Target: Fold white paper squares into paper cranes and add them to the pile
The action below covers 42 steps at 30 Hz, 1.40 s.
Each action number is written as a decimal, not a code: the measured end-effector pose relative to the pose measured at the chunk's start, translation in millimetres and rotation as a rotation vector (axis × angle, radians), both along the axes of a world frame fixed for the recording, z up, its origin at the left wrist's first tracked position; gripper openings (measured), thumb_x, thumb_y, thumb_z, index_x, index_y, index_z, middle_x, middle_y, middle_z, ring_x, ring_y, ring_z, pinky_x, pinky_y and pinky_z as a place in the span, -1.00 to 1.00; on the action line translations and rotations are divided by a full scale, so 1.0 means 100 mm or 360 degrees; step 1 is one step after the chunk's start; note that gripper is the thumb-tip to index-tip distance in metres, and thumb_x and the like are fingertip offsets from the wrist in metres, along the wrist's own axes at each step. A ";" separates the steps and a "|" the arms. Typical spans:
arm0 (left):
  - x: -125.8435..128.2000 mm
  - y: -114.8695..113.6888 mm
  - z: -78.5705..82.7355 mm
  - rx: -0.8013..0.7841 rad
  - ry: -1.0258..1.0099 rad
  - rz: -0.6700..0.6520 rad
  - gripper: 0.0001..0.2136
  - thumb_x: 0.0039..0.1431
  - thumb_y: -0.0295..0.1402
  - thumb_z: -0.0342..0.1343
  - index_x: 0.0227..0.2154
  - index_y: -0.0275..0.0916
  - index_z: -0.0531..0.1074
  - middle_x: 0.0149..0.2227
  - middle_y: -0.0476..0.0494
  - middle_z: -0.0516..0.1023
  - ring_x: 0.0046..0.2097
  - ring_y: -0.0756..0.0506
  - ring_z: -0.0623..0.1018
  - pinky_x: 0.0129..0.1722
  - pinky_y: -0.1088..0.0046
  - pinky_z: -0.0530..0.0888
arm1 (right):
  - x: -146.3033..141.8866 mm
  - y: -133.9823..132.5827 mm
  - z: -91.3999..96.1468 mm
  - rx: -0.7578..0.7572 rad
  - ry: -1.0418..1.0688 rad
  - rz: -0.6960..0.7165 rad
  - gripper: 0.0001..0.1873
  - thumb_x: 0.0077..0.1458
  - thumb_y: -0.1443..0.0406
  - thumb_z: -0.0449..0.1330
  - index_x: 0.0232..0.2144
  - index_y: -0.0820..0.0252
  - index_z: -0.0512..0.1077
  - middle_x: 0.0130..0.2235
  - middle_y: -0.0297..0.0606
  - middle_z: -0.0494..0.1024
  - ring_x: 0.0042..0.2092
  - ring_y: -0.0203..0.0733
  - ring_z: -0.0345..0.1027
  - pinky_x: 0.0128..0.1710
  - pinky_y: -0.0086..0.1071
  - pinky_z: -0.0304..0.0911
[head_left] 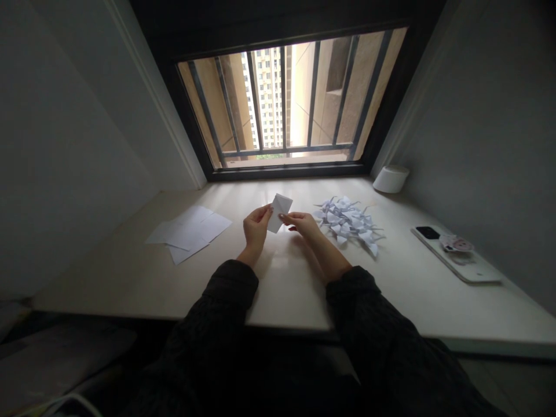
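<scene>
Paper, white and partly folded into a small flat diamond, sits pinched between the fingers of the left hand and right hand, over the glossy cream surface. I judge it midway: pointed, folded white paper figures lie heaped, seemingly finished; flat white paper sheets remain. That heap crowds my right wrist; a white rectangular phone lies well apart.
</scene>
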<state>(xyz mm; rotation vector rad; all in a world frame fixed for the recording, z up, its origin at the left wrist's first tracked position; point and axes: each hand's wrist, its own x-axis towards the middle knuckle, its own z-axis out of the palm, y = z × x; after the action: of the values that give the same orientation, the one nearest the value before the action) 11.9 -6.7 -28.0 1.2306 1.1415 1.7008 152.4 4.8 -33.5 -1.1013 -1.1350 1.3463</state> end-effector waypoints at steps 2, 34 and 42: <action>0.00 -0.01 0.03 -0.0044 -0.0022 -0.0044 -0.48 -0.06 -0.17 0.28 -0.02 -0.28 0.45 -0.22 -0.22 0.60 -0.22 -0.11 0.58 -0.23 0.40 0.47 | -0.03 0.00 -0.01 -0.0017 0.0095 -0.0005 -0.56 -0.42 -0.03 0.41 -0.60 0.18 0.48 -0.50 -0.29 0.49 -0.41 -0.28 0.30 -0.40 -0.40 0.20; 0.02 -0.04 0.04 -0.0384 0.0185 -0.0239 -0.69 -0.13 -0.15 0.32 -0.44 -0.33 0.58 -0.37 -0.31 0.63 -0.32 -0.19 0.60 -0.27 0.31 0.43 | 0.12 0.13 -0.07 -0.0105 0.0252 -0.0490 -0.56 -0.29 -0.11 0.31 -0.55 0.11 0.44 -0.51 -0.31 0.43 -0.42 -0.22 0.33 -0.48 -0.35 0.18; -0.11 0.08 -0.06 -0.0440 0.0302 -0.0278 -0.63 -0.11 -0.07 0.28 -0.37 -0.31 0.58 -0.36 -0.30 0.63 -0.31 -0.18 0.60 -0.37 0.39 0.34 | 0.14 0.13 -0.06 0.0048 0.0067 -0.0508 -0.57 -0.23 -0.08 0.26 -0.62 0.17 0.44 -0.54 -0.29 0.44 -0.51 -0.31 0.20 -0.58 -0.42 0.08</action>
<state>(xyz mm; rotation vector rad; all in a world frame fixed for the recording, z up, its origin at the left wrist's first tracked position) 0.8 1.3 -33.6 1.2928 1.2914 1.2708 166.7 17.8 -39.6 -1.1709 -0.9014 1.0942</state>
